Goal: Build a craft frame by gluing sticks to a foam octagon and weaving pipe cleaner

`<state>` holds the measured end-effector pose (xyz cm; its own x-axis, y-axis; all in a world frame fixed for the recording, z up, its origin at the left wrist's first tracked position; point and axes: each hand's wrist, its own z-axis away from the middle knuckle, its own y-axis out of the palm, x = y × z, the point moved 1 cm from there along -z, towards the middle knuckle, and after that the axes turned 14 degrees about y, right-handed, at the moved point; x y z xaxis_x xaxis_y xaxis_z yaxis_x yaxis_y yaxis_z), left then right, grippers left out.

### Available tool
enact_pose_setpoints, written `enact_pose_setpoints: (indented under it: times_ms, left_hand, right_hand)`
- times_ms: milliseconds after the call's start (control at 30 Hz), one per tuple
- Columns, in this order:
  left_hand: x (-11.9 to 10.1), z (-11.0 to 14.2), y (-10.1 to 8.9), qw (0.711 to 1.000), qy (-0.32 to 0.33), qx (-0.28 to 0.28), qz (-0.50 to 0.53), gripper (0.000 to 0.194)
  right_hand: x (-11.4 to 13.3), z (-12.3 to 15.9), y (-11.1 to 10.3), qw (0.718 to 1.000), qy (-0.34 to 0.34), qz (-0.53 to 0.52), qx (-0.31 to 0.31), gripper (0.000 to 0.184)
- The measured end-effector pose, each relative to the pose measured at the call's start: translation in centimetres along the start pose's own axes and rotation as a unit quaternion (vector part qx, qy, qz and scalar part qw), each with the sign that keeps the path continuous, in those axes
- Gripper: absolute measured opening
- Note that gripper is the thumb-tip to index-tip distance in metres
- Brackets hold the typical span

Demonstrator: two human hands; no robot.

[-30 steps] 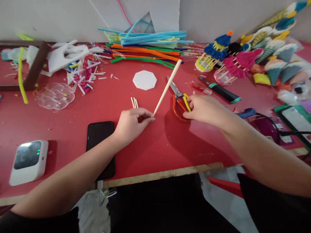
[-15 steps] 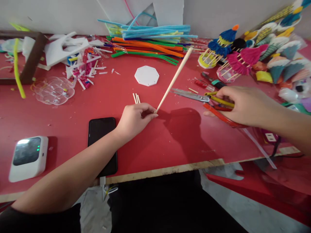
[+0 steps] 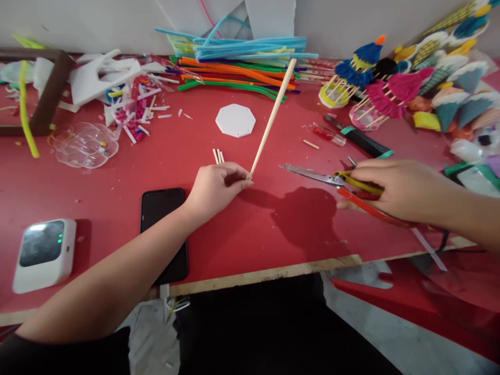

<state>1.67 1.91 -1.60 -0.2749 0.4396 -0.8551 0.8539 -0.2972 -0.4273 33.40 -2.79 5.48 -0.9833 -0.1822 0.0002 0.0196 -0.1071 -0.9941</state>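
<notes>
My left hand (image 3: 221, 190) pinches the lower end of a long wooden stick (image 3: 271, 120) between thumb and fingertips; the stick slants up and away to the right. Just behind that hand lie several short cut sticks (image 3: 219, 155), partly hidden by it. At the right, my right hand (image 3: 390, 190) is wrapped around scissors (image 3: 312, 174) with red and yellow handles. Their blades point left and stand apart from the stick. A white octagonal piece (image 3: 235, 120) with small holes near its rim lies beyond the left hand.
Pipe cleaners (image 3: 238, 73) are piled along the wall. A utility knife (image 3: 367, 141) and a short stick piece (image 3: 311, 144) lie near the right hand. A phone (image 3: 164, 224) is under my left forearm, with a white device (image 3: 45, 255) farther left. Small crafted huts (image 3: 353, 73) stand back right.
The scissors and my right hand have moved right and slightly toward me, away from the stick. The stick has tipped more upright in my left hand, its top shifting left.
</notes>
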Motion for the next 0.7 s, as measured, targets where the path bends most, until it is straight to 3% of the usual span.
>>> enact_pose_setpoints:
  times_ms: [200,533,700]
  left_hand:
    - [0.1,-0.2,-0.1,1.0,-0.005,0.01,0.012,0.01]
    - [0.2,-0.1,-0.1,1.0,0.011,0.004,-0.011,0.009]
    - [0.2,-0.1,-0.1,1.0,0.008,0.004,0.004,0.011]
  right_hand:
    - [1.7,-0.4,0.7,0.997,-0.069,0.019,-0.015,0.06]
    - [2.4,-1.4,1.4,0.994,-0.074,0.081,-0.029,0.061]
    - [2.8,-1.5,1.6,0.989,-0.075,0.096,-0.081,0.064]
